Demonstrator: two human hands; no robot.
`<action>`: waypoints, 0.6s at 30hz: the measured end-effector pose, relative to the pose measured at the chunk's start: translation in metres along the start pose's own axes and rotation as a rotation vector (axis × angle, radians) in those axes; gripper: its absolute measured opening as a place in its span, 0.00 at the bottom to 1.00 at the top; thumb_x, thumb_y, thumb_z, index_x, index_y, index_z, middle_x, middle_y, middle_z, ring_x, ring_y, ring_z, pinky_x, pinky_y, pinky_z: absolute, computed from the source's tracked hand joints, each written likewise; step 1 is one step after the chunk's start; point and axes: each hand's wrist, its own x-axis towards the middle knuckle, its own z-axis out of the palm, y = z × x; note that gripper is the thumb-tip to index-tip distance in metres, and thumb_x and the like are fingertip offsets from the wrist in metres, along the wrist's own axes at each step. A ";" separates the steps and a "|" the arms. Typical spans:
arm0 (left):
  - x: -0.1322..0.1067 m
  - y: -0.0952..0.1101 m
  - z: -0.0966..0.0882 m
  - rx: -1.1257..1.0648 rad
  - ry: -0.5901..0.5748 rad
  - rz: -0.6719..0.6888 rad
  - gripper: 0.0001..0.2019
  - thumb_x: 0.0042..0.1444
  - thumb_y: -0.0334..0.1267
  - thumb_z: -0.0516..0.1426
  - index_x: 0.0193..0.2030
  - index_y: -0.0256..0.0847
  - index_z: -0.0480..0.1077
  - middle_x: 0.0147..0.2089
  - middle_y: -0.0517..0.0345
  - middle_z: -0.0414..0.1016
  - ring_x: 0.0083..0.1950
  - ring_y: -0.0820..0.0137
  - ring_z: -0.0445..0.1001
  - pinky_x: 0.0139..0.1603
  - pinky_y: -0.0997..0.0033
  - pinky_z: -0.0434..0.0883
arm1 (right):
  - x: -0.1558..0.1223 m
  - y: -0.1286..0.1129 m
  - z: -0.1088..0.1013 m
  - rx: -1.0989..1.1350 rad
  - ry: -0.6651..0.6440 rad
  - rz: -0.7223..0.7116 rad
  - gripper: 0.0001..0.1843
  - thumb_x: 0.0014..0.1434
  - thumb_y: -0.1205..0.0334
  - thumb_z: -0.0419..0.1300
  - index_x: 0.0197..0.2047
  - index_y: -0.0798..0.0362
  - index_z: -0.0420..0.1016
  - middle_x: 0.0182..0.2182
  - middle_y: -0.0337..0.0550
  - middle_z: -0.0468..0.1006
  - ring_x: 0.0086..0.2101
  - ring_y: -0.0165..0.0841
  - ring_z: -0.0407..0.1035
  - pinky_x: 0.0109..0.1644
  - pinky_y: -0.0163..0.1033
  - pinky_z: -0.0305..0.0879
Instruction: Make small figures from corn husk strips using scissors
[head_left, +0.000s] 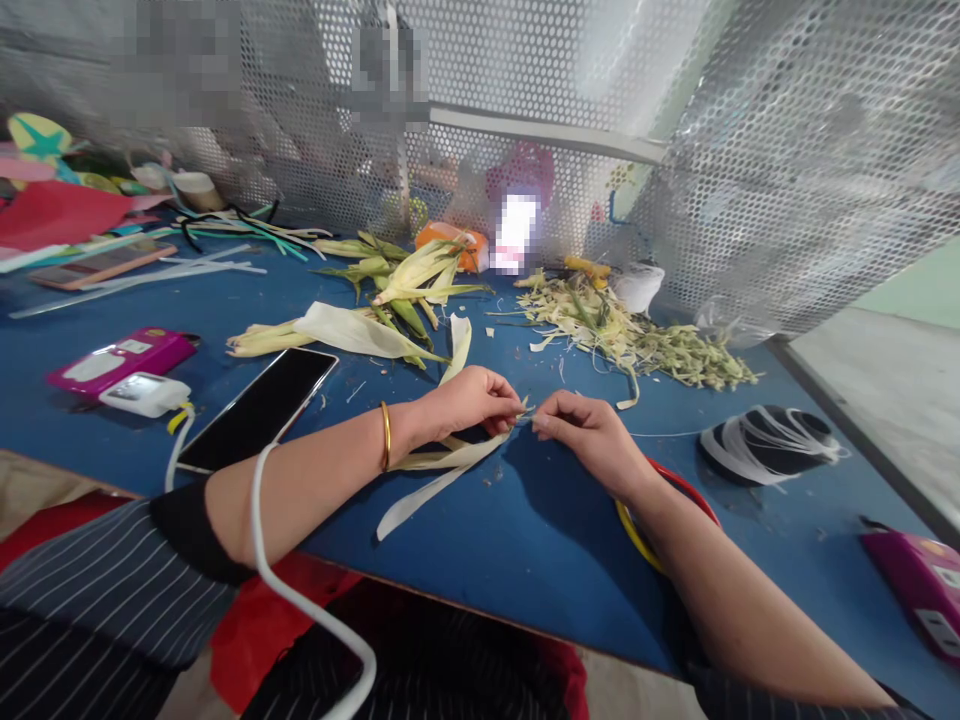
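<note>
My left hand [472, 402], with a gold bangle on the wrist, is closed in a pinch around the gathered ends of pale corn husk strips [442, 482]. Their loose ends spread over the blue table below and behind it. A few centimetres to the right, my right hand [579, 428] pinches thin white thread [666, 435] near the tip of the husk bundle. That thread runs back to a black spool [772, 445] wound with white strands at the right. Where thread and husk meet, the detail is too small to make out.
Corn husks [405, 285] and husk scraps [637, 335] lie along the back. A black-screened phone [262, 408] and a magenta case [124, 360] are at left. Under my right forearm sits a red and yellow ring [686, 490]. A white cable [300, 590] crosses my left forearm.
</note>
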 end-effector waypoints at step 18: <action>0.000 -0.006 0.002 0.128 -0.106 0.157 0.05 0.51 0.36 0.60 0.31 0.37 0.71 0.24 0.62 0.73 0.25 0.76 0.70 0.27 0.76 0.68 | 0.002 -0.001 -0.001 0.197 0.145 0.115 0.16 0.55 0.53 0.60 0.44 0.53 0.77 0.30 0.40 0.78 0.26 0.30 0.69 0.33 0.38 0.63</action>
